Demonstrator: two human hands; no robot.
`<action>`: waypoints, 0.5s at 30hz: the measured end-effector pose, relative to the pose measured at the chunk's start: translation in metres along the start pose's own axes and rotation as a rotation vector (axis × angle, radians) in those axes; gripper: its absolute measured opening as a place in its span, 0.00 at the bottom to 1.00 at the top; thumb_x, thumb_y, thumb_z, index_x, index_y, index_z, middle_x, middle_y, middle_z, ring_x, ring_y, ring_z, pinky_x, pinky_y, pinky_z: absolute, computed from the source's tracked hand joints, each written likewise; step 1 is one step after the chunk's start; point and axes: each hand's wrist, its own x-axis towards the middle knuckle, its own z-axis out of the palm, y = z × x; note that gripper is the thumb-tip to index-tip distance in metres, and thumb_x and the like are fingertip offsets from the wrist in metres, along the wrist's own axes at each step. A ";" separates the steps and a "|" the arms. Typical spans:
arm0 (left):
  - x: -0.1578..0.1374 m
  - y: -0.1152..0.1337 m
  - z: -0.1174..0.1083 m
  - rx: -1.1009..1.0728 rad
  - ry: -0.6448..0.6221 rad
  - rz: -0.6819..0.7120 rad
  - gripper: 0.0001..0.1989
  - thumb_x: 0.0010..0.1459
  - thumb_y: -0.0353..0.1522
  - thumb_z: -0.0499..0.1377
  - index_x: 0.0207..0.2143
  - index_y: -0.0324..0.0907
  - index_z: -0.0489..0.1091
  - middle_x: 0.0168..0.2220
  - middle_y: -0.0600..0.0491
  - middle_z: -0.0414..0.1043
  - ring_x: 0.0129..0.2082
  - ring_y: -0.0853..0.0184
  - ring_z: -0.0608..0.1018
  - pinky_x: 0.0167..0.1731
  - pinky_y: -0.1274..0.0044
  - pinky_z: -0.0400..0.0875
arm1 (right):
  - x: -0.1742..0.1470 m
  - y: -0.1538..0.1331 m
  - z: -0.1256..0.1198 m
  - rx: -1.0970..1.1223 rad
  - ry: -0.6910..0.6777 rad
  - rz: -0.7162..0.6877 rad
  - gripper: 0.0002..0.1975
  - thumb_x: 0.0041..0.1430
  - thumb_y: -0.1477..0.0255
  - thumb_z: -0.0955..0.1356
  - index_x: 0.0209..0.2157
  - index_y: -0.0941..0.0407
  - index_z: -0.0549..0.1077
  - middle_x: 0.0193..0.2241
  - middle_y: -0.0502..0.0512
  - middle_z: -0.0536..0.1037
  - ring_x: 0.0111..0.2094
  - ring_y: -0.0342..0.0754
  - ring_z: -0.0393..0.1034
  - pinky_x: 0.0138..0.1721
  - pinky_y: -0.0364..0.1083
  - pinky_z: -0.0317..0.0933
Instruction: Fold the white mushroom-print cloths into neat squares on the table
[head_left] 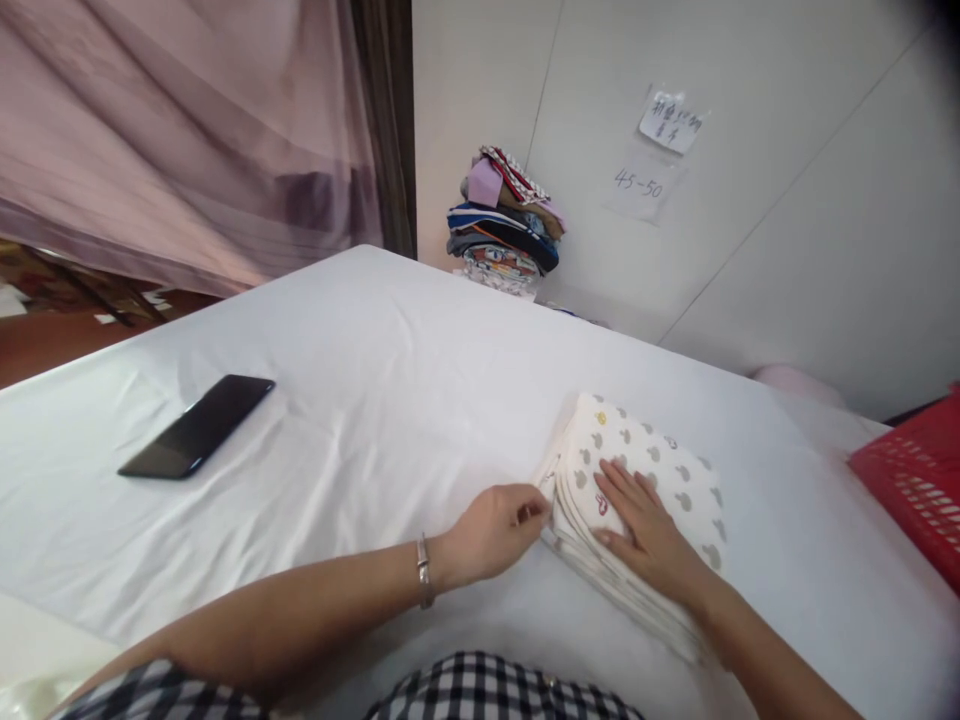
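A folded cream cloth [660, 455] lies on the white-covered table, right of the middle, in several layers. Grey mushroom-like shapes and a few small coloured figures are printed on it. My left hand [499, 530], with a silver bracelet at the wrist, is pinched closed at the cloth's left edge, apparently on a thin layer there. The exact grip is partly hidden behind the fingers. Flat on top of the cloth rests my right hand [649, 530], its fingers stretched and a little apart.
A black phone [199, 428] lies on the white table cover [352, 400] at the left. Beyond the far edge stands a stack of folded clothes [502, 225] against the wall. A red plastic basket [919, 480] is at the right edge. Pink curtains [187, 120] hang at the back left.
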 end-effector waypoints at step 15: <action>0.001 -0.024 0.015 0.639 0.082 0.500 0.21 0.53 0.28 0.55 0.50 0.40 0.59 0.55 0.45 0.60 0.51 0.60 0.65 0.48 0.68 0.63 | 0.001 -0.030 0.005 -0.246 -0.104 -0.100 0.39 0.58 0.56 0.60 0.64 0.54 0.36 0.64 0.59 0.42 0.63 0.56 0.36 0.59 0.61 0.39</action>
